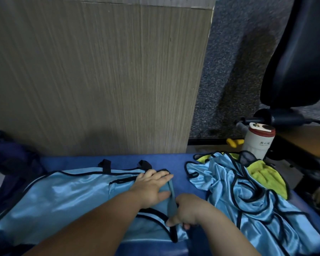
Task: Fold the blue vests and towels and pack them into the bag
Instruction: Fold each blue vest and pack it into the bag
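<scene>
The left hand (151, 185) presses flat; the right hand (186, 211) pinches the vest (63, 196) (satiny, likely slippery) near the table (175, 162) front edge; grip its trim.

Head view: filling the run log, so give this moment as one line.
step: folding vest | left hand: pressing vest flat | right hand: pinching vest edge | unfolded: vest pile, yellow towel

There is one flat blue vest (63, 196), while the heap of blue vests (248, 196) beside it is too tangled to count. The yellow towel (262, 176) shows in two patches, which may be one piece or two. There are also one dark bag (7, 159), one white flask (257, 143) and one black chair (299, 52).
</scene>
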`<state>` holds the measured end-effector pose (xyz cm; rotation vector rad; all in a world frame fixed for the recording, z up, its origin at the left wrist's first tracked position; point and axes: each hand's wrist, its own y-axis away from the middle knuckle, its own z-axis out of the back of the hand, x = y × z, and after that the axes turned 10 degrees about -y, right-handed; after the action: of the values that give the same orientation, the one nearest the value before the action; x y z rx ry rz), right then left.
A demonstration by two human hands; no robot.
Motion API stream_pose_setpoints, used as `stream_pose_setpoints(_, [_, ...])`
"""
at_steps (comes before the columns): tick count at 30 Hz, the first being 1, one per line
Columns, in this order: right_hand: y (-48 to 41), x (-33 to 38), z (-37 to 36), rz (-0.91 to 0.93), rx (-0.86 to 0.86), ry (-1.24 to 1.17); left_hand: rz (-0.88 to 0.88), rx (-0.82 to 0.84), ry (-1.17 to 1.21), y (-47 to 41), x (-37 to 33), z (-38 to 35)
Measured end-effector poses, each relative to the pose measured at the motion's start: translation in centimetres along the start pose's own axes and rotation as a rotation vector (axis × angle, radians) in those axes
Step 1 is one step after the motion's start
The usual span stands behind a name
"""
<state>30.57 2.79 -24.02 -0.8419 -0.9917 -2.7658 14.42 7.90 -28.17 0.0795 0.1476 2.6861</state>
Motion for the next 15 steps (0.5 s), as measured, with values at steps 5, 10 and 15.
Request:
stream_pose_setpoints(5, [-0.4, -1.0, 0.8, -0.018, -0.017, 0.072, 0.017, 0.003, 0.036, 0.1, -0.2, -0.3])
stream_pose_setpoints(10, [-0.7, -1.4, 0.6, -0.016, -0.274, -0.231, -0.014, 0.003, 0.006, 0.6, -0.3, -0.3])
stream_pose_setpoints(15, [-1.3, -1.2, -0.4, 0.030, -0.455, -0.188, -0.007, -0.027, 0.004, 0.7, -0.5, -0.6])
